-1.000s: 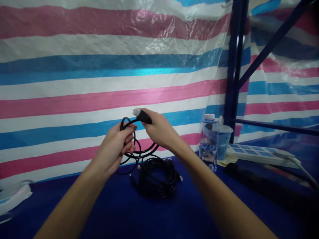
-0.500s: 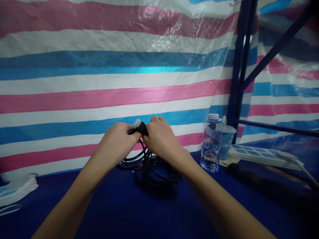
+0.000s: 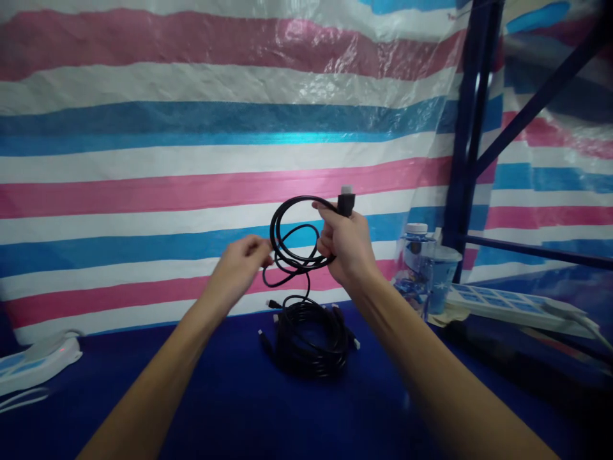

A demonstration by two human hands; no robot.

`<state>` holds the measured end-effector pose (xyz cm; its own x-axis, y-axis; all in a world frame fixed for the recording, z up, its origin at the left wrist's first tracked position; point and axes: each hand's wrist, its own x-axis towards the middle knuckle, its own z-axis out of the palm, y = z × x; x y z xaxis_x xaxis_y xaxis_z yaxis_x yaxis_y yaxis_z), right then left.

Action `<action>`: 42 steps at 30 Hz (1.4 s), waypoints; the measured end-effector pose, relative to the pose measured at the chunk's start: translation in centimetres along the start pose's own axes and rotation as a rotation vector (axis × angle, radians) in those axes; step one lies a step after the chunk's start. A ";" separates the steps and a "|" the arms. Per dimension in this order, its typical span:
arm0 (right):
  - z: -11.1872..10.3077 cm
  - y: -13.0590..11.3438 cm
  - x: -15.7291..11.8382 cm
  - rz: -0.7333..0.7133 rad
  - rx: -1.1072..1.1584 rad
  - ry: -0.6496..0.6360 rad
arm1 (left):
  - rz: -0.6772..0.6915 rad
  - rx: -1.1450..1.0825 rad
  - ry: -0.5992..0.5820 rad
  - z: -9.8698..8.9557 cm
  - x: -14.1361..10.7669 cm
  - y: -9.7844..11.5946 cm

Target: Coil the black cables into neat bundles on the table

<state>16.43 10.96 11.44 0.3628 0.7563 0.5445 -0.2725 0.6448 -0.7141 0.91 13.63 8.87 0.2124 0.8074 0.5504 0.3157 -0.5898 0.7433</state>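
My right hand (image 3: pixel 349 246) is closed around a black HDMI-type cable (image 3: pixel 293 203), its flat silver-ended plug (image 3: pixel 346 203) pointing up above the fist. The cable hangs in loose loops to the left of that hand. At the loops' left edge, my left hand (image 3: pixel 243 257) has its fingers curled in a pinch on the cable; the fingertips are slightly blurred. Directly below lies a pile of coiled black cables (image 3: pixel 311 348) on the blue tabletop (image 3: pixel 215 396), with several plug ends sticking out. One strand hangs from the held loops towards the pile.
To the right stand a clear water bottle (image 3: pixel 414 268) and a lidded paper cup (image 3: pixel 443 278). Behind my right forearm is a white power strip (image 3: pixel 517 308); another power strip (image 3: pixel 43 361) lies at far left. A striped plastic sheet (image 3: pixel 191 191) and a dark metal frame (image 3: pixel 462 179) close off the back.
My hands have moved apart. The right one has risen rightward with the plug, and the cable now hangs open in loops between them. The pile below is more fully visible.
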 end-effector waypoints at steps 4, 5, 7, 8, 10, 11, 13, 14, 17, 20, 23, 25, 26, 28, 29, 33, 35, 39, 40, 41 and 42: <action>-0.7 -1.0 0.2 0.031 0.113 -0.107 | 0.235 0.234 -0.256 2.3 -1.3 0.4; -0.9 -1.3 0.2 0.042 0.123 -0.141 | 0.276 0.317 -0.196 2.7 -1.5 0.2; -1.1 -1.7 0.2 0.068 0.092 -0.212 | 0.323 0.430 -0.055 3.3 -1.4 -0.2; -1.1 -1.8 0.1 0.064 0.036 -0.249 | 0.325 0.436 -0.015 3.3 -1.2 -0.6; -1.2 -1.9 0.1 -0.055 -0.189 -0.308 | 0.265 0.330 0.004 2.6 -0.4 -1.3; -1.4 -1.9 0.2 -0.170 -0.352 -0.327 | 0.203 0.227 0.040 1.8 0.0 -1.6; -1.9 -1.8 0.6 -0.423 -0.686 -0.329 | 0.038 -0.009 0.220 -0.6 0.7 -2.2; -2.2 -1.8 0.9 -0.519 -0.811 -0.315 | -0.012 -0.123 0.351 -2.2 0.9 -2.5; -3.6 -1.6 2.0 -0.584 -0.877 -0.222 | -0.152 -0.270 0.502 -7.4 0.6 -3.3; -4.6 -1.8 2.8 -0.415 -0.520 -0.106 | -0.209 -0.188 0.796 -11.6 -0.3 -4.0; -4.9 -2.4 3.1 -0.165 -0.097 -0.104 | -0.139 0.114 0.863 -13.2 -0.7 -4.2; -4.6 -2.9 2.8 -0.039 0.031 -0.154 | -0.099 0.333 0.713 -12.6 -0.4 -4.2; -4.4 -3.2 2.6 0.017 0.060 -0.186 | -0.078 0.413 0.549 -12.0 -0.1 -4.3; -3.9 -3.8 2.1 0.125 0.093 -0.258 | -0.047 0.497 0.143 -10.4 0.5 -5.1; -3.7 -4.1 1.9 0.170 0.109 -0.291 | -0.060 0.520 -0.059 -9.6 0.8 -5.7; -2.8 -5.2 1.0 0.199 0.158 -0.341 | -0.099 0.580 -0.411 -8.0 1.4 -8.5; -2.5 -5.3 0.7 0.183 0.191 -0.327 | -0.095 0.618 -0.485 -8.0 1.5 -8.7; -1.5 -4.2 0.1 0.274 0.270 -0.296 | 0.052 0.687 -0.371 -7.8 1.3 -4.9; -1.1 -3.8 0.0 0.305 0.291 -0.287 | 0.115 0.680 -0.311 -7.4 1.1 -3.3; -0.8 -3.4 -0.1 0.329 0.312 -0.275 | 0.192 0.675 -0.262 -6.9 0.7 -1.7; -0.6 -3.1 -0.2 0.341 0.332 -0.260 | 0.270 0.685 -0.207 -6.3 0.3 -0.1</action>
<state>17.71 8.80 13.27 -0.0161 0.9041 0.4270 -0.6183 0.3266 -0.7149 -4.88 13.80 11.34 0.5114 0.6631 0.5466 0.7167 -0.6800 0.1544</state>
